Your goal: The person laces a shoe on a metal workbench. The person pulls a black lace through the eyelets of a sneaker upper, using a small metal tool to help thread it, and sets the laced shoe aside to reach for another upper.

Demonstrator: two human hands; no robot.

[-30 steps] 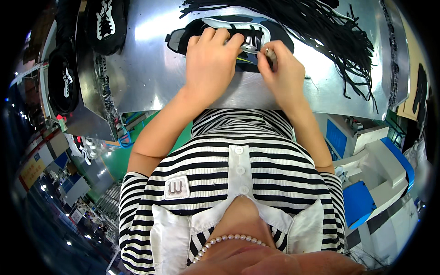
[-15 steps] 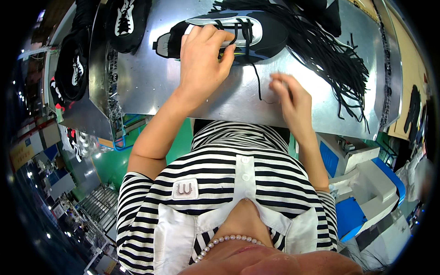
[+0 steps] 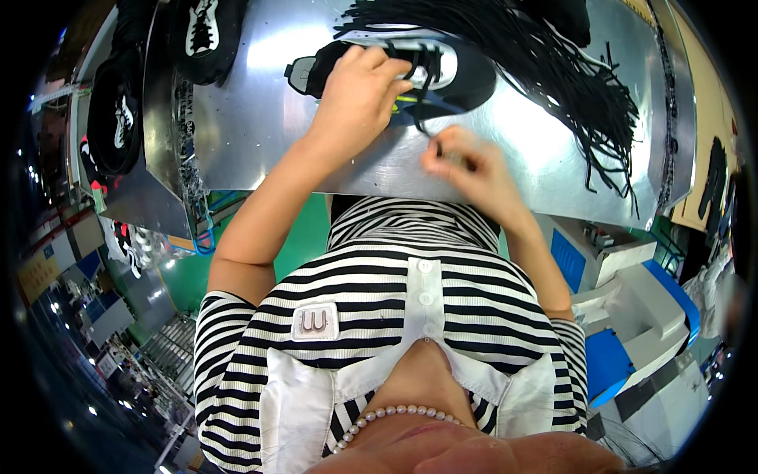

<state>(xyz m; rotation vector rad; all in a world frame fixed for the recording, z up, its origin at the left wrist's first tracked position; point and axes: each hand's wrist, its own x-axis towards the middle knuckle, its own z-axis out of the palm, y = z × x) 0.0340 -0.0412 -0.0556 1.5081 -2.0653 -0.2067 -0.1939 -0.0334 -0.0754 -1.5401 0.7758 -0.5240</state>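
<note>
A black sneaker (image 3: 467, 83) with a white lacing panel lies sideways on the metal table, its heel toward the left. My left hand (image 3: 359, 99) is closed over its heel side, fingertips pinching at the lacing. A black shoelace (image 3: 420, 120) is threaded through the panel, and its loose end runs from the near side of the shoe toward me. Just in front of the shoe, my right hand (image 3: 474, 170) is closed on that lace end; motion smears its fingers a little. The lace looks drawn out between shoe and hand.
A big bundle of black laces (image 3: 545, 87) spreads behind and right of the shoe. Another black shoe (image 3: 207, 39) sits at the table's far left, and one more (image 3: 116, 118) lies beyond the left edge. A grey-and-blue machine (image 3: 632, 308) stands below right.
My right hand has moved left and has taken hold of the lace end, which hung loose before. The shoe has shifted slightly right in view, with my left hand still on it.
</note>
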